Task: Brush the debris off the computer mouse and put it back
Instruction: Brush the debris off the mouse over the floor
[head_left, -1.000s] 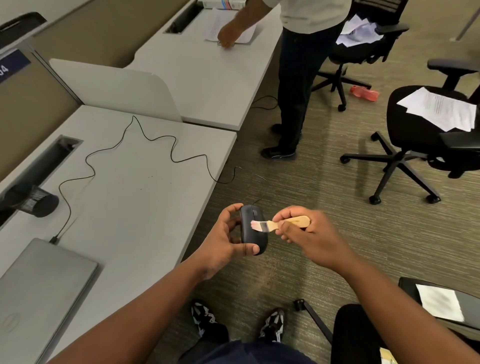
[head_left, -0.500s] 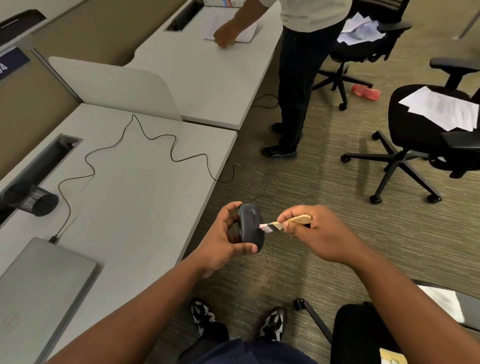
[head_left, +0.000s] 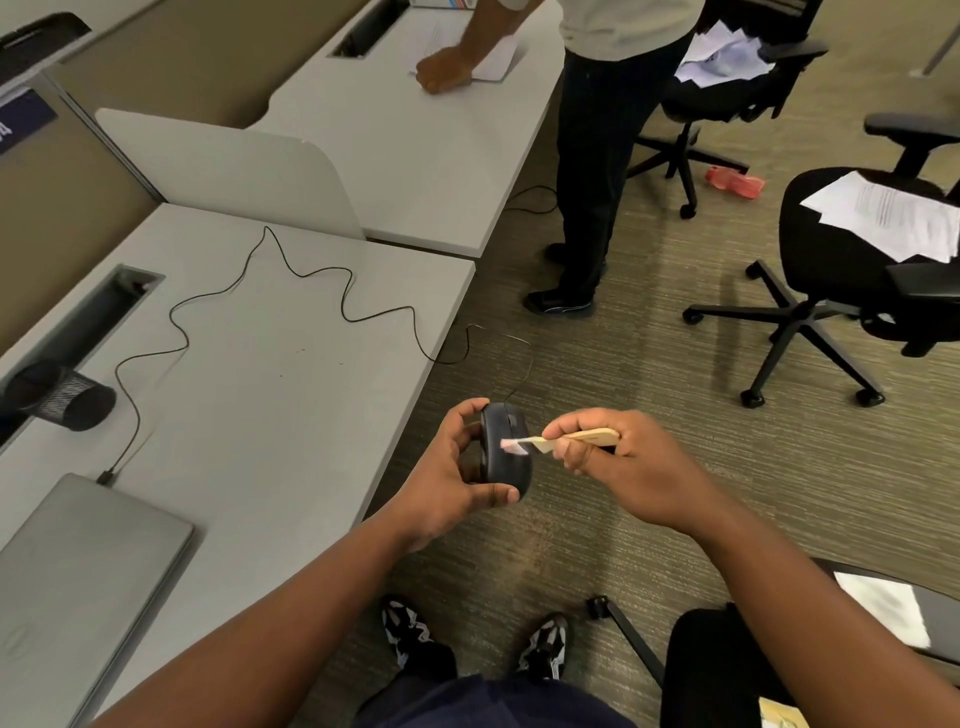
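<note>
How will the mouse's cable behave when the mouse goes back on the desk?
Probably floppy: the cable lies in loose kinks across the desk. Likely light, trailing freely behind the mouse in the left hand; it may snag the desk edge.

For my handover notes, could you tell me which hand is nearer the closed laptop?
Left. The left hand holds the mouse beside the desk bearing the laptop; the right hand is farther out over the carpet.
</note>
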